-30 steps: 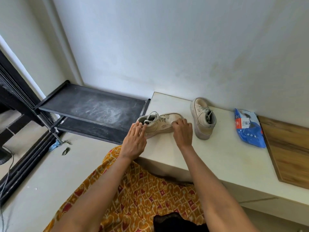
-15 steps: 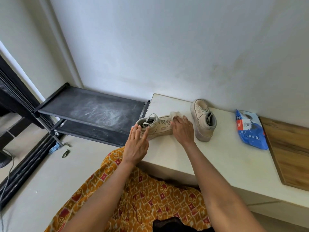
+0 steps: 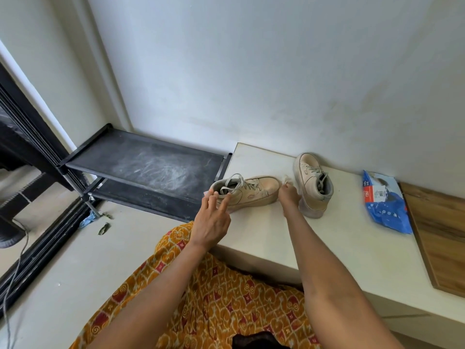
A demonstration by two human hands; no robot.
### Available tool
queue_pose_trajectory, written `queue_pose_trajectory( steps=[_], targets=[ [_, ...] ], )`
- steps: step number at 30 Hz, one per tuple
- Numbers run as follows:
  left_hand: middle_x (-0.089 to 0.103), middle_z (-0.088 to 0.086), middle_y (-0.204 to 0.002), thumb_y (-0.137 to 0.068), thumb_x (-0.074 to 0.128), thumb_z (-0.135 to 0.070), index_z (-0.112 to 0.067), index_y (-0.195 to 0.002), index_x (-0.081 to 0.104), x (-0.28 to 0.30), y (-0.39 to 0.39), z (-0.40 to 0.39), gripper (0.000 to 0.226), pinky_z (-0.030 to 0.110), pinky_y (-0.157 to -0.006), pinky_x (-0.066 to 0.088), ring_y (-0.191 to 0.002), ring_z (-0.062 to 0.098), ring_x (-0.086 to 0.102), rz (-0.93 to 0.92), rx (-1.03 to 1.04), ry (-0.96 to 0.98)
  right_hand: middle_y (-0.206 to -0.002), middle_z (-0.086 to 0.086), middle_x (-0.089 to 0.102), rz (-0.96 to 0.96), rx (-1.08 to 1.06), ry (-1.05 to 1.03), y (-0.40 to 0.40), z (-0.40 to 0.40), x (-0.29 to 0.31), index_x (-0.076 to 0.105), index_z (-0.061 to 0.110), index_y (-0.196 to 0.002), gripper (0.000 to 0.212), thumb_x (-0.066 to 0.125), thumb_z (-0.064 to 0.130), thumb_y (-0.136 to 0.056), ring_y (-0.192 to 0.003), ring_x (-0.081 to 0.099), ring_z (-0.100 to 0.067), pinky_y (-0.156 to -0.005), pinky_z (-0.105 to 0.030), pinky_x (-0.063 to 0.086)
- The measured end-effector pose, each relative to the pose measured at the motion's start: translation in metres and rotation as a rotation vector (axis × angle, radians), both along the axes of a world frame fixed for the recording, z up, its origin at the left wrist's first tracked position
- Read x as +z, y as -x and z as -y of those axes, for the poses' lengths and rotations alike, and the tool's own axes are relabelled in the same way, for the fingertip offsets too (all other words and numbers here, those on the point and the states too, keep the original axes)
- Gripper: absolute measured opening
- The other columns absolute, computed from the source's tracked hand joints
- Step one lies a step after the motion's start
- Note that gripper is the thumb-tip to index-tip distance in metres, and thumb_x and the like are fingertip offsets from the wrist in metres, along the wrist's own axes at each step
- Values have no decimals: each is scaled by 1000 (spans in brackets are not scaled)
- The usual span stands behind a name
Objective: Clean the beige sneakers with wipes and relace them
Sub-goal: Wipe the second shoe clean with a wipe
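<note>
A beige sneaker (image 3: 247,190) lies lengthwise near the left end of the white counter (image 3: 339,248), toe to the right, laces loose. My left hand (image 3: 212,217) touches its heel side with straight fingers. My right hand (image 3: 289,195) sits at the toe and pinches a crumpled white wipe (image 3: 286,178) against it. The second beige sneaker (image 3: 313,183) stands just right of that hand, toe toward the wall.
A blue pack of wipes (image 3: 385,201) lies further right on the counter, beside a wooden board (image 3: 437,235). A dusty black shelf rack (image 3: 146,167) stands left of the counter. A dark door frame (image 3: 30,152) runs along the far left.
My right hand slid from the top of the sneaker's toe to its tip with the wipe. The left hand drew back a little and now only touches the heel side.
</note>
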State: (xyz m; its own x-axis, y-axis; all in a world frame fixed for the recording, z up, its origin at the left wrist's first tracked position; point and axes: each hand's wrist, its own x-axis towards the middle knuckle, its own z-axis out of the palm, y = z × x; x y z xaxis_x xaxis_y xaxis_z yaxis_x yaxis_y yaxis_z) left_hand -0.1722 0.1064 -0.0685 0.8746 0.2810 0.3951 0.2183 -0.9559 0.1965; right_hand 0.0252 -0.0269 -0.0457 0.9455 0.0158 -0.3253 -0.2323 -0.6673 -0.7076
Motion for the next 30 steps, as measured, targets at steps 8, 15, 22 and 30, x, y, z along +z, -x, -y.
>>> queue_pose_trajectory(
  steps=[8,15,22,30],
  targets=[
    [49,12,-109,-85,58,-18,-15,-123,51,11,-3,-5,39,27,-62,55,-100,25,43,66,-43,185,-108,-15,66,225,-237,-60,47,-4,-29,66,8,-111,26,45,15,-96,-112,42,-30,-72,-30,33],
    [51,12,-102,-81,62,-20,-16,-128,50,14,0,4,48,29,-53,54,-90,28,48,29,-71,144,-89,-17,72,269,-189,-262,124,-62,-35,74,4,-90,24,51,8,-91,-77,62,-30,-61,-25,35],
    [54,10,-94,-76,69,-4,-13,-123,51,28,5,-2,51,25,-45,49,-78,25,50,62,-109,128,-82,-7,69,196,94,-337,151,-40,-29,73,5,-87,21,54,13,-92,-74,59,-20,-60,-22,39],
    [51,6,-92,-90,61,-10,-3,-106,68,25,-5,-38,19,38,-61,53,-75,17,53,195,-7,468,-94,-11,71,188,-88,-301,97,-11,-13,69,8,-92,14,64,18,-84,-87,64,-27,-73,-31,48]
  ],
)
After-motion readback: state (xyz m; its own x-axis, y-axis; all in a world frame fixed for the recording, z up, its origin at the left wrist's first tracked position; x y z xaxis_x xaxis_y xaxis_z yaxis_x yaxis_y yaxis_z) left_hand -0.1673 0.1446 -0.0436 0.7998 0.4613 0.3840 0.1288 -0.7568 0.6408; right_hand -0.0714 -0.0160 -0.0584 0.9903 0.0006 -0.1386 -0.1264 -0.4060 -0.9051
